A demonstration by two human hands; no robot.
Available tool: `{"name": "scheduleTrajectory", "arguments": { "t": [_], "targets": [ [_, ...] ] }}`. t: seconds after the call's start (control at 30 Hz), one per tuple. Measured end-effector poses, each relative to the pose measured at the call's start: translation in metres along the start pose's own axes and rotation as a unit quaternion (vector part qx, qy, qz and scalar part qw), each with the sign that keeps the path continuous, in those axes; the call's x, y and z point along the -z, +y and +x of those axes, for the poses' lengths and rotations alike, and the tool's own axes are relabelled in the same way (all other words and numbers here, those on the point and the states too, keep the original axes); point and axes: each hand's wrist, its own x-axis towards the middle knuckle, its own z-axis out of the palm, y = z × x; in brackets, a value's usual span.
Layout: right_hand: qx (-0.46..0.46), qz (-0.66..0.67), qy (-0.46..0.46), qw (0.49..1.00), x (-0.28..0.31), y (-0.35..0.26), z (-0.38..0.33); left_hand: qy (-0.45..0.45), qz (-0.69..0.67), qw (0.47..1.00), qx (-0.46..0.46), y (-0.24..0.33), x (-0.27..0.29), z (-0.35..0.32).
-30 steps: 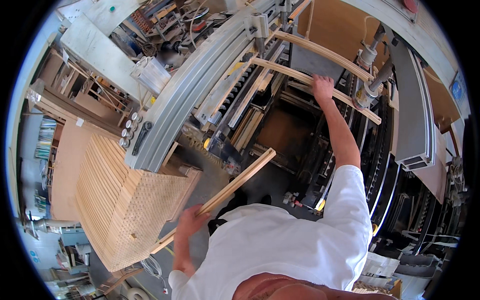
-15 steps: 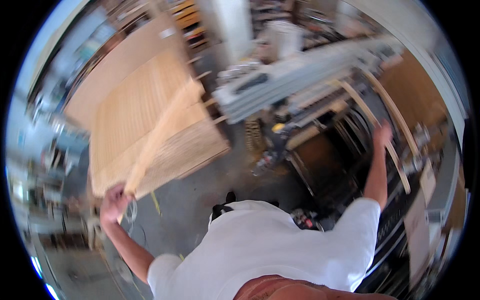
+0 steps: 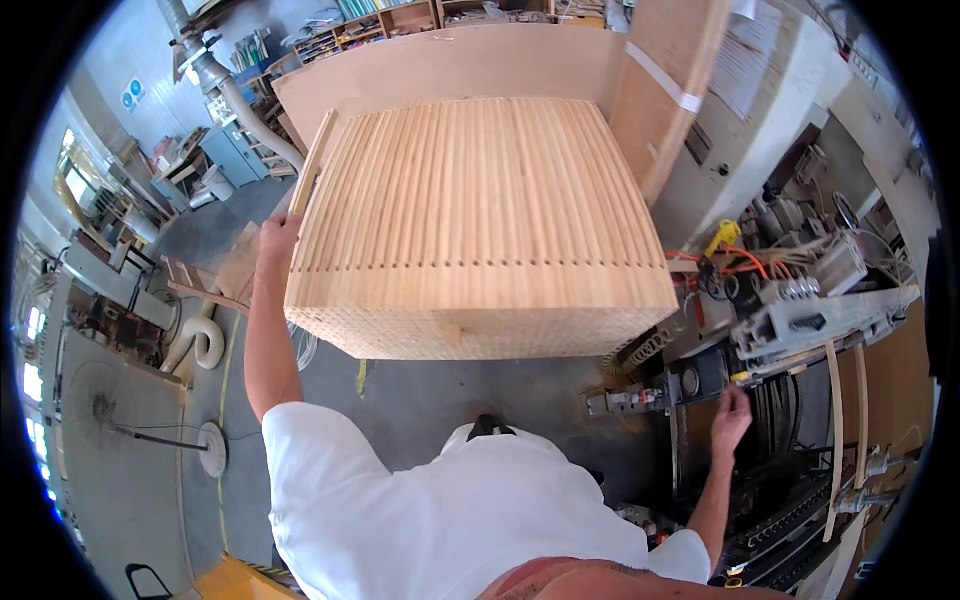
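Head view: the fingers [image 3: 283,226] of the left hand [image 3: 277,240] are seen closed around the lower end of a long wooden slat [image 3: 311,167], which is held on edge against the left side of a big stack of wooden slats [image 3: 470,220]. The slat is laid along the stack's left edge and runs up and away from the hand. The left arm is stretched up from a white sleeve [image 3: 320,450].

The right hand [image 3: 731,420] is held low at the right, its fingers loosely curled and nothing gripped in them; whether the machine [image 3: 800,310] beside it is actually touched cannot be told. Just left of that hand a dark metal part [image 3: 640,400] of the machine is seen.

The stack fills the middle of the view; its top is made of many narrow pale strips laid side by side, and its near face shows their cut ends. Large plywood panels [image 3: 560,55] are stood behind and to the right of it. Two thin curved wooden strips [image 3: 835,430] are leaned on the machine at the right, near coloured cables [image 3: 720,265]. A grey floor [image 3: 420,400] is seen below the stack, a pale hose [image 3: 200,340] lies at the left, and shelves [image 3: 400,15] stand at the back.
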Motion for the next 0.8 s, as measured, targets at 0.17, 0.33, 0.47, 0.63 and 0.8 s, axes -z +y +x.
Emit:
{"name": "scheduleTrajectory", "arguments": {
  "t": [0.17,0.33,0.47,0.63,0.8],
  "targets": [
    [0.027,-0.106,-0.109,0.988,-0.079,-0.026,-0.073,0.008,0.041,0.999,0.016,-0.105,-0.026,0.111],
    [-0.041,-0.179,-0.148,0.972,-0.086,-0.030,-0.126,-0.008,0.073,0.997,0.017,-0.136,-0.061,0.156],
    [-0.075,-0.207,-0.132,0.966,-0.082,0.016,-0.155,-0.038,0.069,0.997,0.009,-0.140,-0.084,0.181],
    [-0.096,-0.188,-0.084,0.974,-0.077,0.024,-0.205,-0.066,0.100,0.992,0.028,-0.129,-0.114,0.209],
    [-0.069,-0.193,-0.111,0.972,-0.094,0.016,-0.226,-0.074,0.068,0.993,0.057,-0.173,-0.117,0.253]
  ]
}}
